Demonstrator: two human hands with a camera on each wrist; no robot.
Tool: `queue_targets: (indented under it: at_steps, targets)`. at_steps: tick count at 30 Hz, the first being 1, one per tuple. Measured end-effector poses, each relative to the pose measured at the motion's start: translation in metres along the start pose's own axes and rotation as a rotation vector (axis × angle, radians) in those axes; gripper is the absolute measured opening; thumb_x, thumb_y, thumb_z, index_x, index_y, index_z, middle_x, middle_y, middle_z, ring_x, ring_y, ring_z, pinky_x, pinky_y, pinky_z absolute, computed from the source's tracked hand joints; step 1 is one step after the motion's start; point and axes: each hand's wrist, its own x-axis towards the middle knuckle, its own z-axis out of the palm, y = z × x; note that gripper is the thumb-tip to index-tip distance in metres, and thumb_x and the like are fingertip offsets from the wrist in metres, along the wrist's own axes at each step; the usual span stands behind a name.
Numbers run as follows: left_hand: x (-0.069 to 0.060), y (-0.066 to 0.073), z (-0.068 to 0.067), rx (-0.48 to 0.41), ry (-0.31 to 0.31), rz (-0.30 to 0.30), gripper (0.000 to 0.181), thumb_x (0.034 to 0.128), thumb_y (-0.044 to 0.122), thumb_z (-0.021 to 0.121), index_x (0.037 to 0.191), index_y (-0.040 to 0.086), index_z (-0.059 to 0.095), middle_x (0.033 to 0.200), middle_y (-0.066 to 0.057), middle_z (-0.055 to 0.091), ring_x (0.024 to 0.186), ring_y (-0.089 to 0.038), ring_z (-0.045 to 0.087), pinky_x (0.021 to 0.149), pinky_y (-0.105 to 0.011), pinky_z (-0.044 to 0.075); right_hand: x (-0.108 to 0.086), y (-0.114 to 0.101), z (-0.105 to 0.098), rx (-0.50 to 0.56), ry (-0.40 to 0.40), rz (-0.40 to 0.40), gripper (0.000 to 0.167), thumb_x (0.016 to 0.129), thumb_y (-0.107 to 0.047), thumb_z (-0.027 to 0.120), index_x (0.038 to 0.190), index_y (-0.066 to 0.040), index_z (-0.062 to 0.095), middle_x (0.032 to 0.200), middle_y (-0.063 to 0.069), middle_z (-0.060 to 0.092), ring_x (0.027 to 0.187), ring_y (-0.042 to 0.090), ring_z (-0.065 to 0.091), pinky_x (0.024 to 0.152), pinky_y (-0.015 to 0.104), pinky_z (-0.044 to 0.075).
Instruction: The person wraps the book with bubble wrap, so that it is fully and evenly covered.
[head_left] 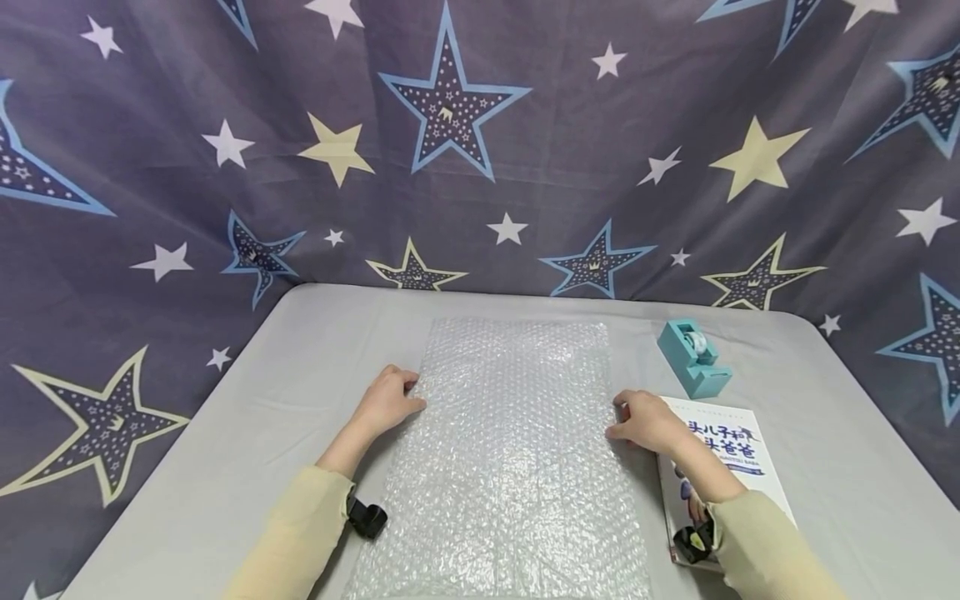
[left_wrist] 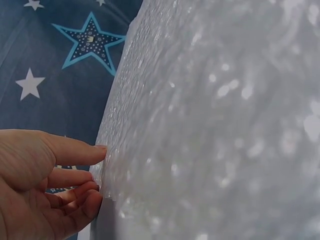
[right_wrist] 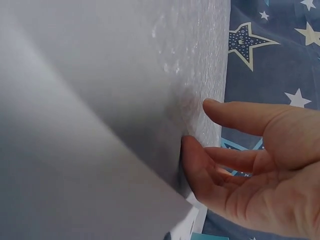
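A sheet of clear bubble wrap (head_left: pixel 517 450) lies flat on the grey-covered table. At its left edge is my left hand (head_left: pixel 386 402), thumb and index finger apart, fingertips touching the edge. In the left wrist view that hand (left_wrist: pixel 47 182) has its fingers loosely bent against the rim of the wrap (left_wrist: pixel 200 110). My right hand (head_left: pixel 648 419) rests at the right edge, beside the book's top left corner. The right wrist view shows the thumb and forefinger of this hand (right_wrist: pixel 250 160) spread at the wrap (right_wrist: pixel 195 55), with no pinch visible.
A white book (head_left: pixel 731 446) with blue lettering lies right of the wrap, partly under my right forearm. Behind it stands a teal tape dispenser (head_left: pixel 696 367) with a roll. A star-patterned dark curtain (head_left: pixel 555 200) hangs behind and beside the table (head_left: pixel 247 433).
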Motion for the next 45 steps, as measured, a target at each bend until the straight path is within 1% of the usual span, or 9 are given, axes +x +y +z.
queue_targets:
  at_steps: [5,9,19,26,35,40,45]
  targets:
    - [0.0,0.0,0.0,0.007,0.002,0.011,0.047,0.0748,0.013,0.069,0.114,-0.011,0.057,0.098,-0.016,0.055,0.088,-0.027,0.054,0.082,-0.042,0.045,0.0,0.001,-0.003,0.068,-0.032,0.008,0.05,0.076,-0.013,0.069,0.114,0.013,0.05,0.082,0.01,0.058,0.056,0.012,0.055,0.059,0.031,0.045]
    - [0.0,0.0,0.001,-0.008,0.007,0.011,0.047,0.0748,0.013,0.07,0.114,-0.01,0.057,0.097,-0.015,0.055,0.088,-0.026,0.054,0.082,-0.041,0.045,-0.001,0.0,-0.006,0.113,-0.047,0.015,0.051,0.076,-0.012,0.068,0.117,0.012,0.048,0.086,0.012,0.059,0.059,0.014,0.057,0.058,0.03,0.046]
    - [0.0,-0.001,0.001,-0.038,0.011,0.007,0.047,0.0755,0.014,0.069,0.115,-0.009,0.056,0.098,-0.015,0.056,0.088,-0.025,0.054,0.081,-0.041,0.046,-0.002,-0.002,-0.006,0.141,-0.058,-0.003,0.052,0.078,-0.012,0.067,0.12,0.011,0.046,0.086,0.012,0.06,0.06,0.015,0.056,0.057,0.029,0.046]
    - [-0.001,-0.001,-0.002,-0.06,0.016,0.012,0.046,0.077,0.013,0.067,0.116,-0.009,0.056,0.098,-0.015,0.058,0.087,-0.025,0.055,0.079,-0.041,0.047,0.002,0.0,-0.006,0.182,-0.078,0.02,0.054,0.079,-0.011,0.065,0.124,0.009,0.044,0.085,0.011,0.059,0.061,0.015,0.058,0.057,0.028,0.047]
    - [-0.002,-0.004,-0.001,-0.077,0.032,0.005,0.044,0.0778,0.011,0.065,0.116,-0.008,0.056,0.096,-0.013,0.06,0.086,-0.024,0.055,0.078,-0.04,0.046,0.006,0.002,-0.005,0.238,-0.104,0.029,0.058,0.082,-0.009,0.063,0.13,0.008,0.037,0.087,0.014,0.059,0.061,0.016,0.061,0.058,0.032,0.052]
    - [-0.003,-0.005,-0.002,-0.09,0.033,0.008,0.043,0.0784,0.01,0.064,0.116,-0.008,0.055,0.095,-0.012,0.06,0.084,-0.023,0.054,0.076,-0.039,0.046,0.008,0.002,-0.004,0.243,-0.108,0.034,0.057,0.082,-0.008,0.063,0.13,0.008,0.037,0.084,0.013,0.057,0.061,0.015,0.059,0.057,0.03,0.053]
    - [-0.004,-0.004,-0.004,-0.099,0.021,0.003,0.042,0.0796,0.01,0.064,0.116,-0.008,0.055,0.093,-0.01,0.06,0.082,-0.021,0.054,0.072,-0.035,0.047,0.01,0.002,-0.003,0.233,-0.096,0.022,0.054,0.082,-0.008,0.063,0.128,0.009,0.039,0.083,0.012,0.057,0.059,0.014,0.059,0.056,0.03,0.052]
